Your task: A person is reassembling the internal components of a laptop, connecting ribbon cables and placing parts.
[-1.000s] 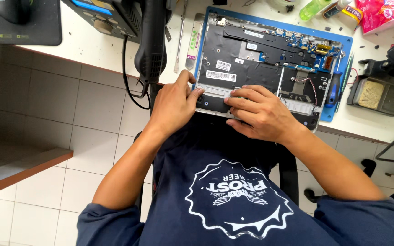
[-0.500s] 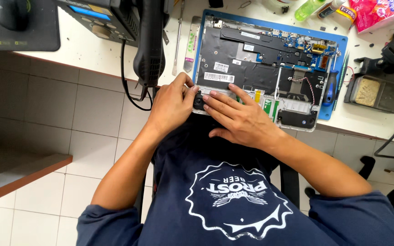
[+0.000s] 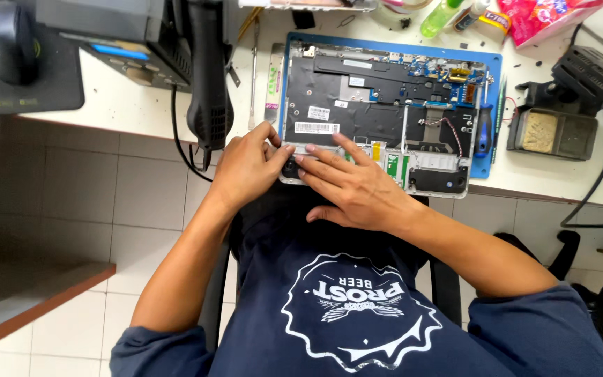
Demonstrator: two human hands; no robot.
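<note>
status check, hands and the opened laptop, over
Left hand and right hand both at near-left corner of the opened laptop, fingertips on it. Laptop sits on blue mat. Hot-air tool hangs just left.

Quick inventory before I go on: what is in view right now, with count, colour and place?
opened laptop base: one, black and silver, on the blue mat, near desk edge
blue mat: one, blue, under the laptop base
screwdriver: one, blue and black handle, on the mat's right side
hot air gun: one, black, hanging left of the laptop base
computer mouse: one, dark, on a dark pad, far left
green bottle: one, green, top of desk
sponge tray: one, dark, right of mat
left hand: at the base's front left corner
right hand: fingers spread on the base's front edge
</note>
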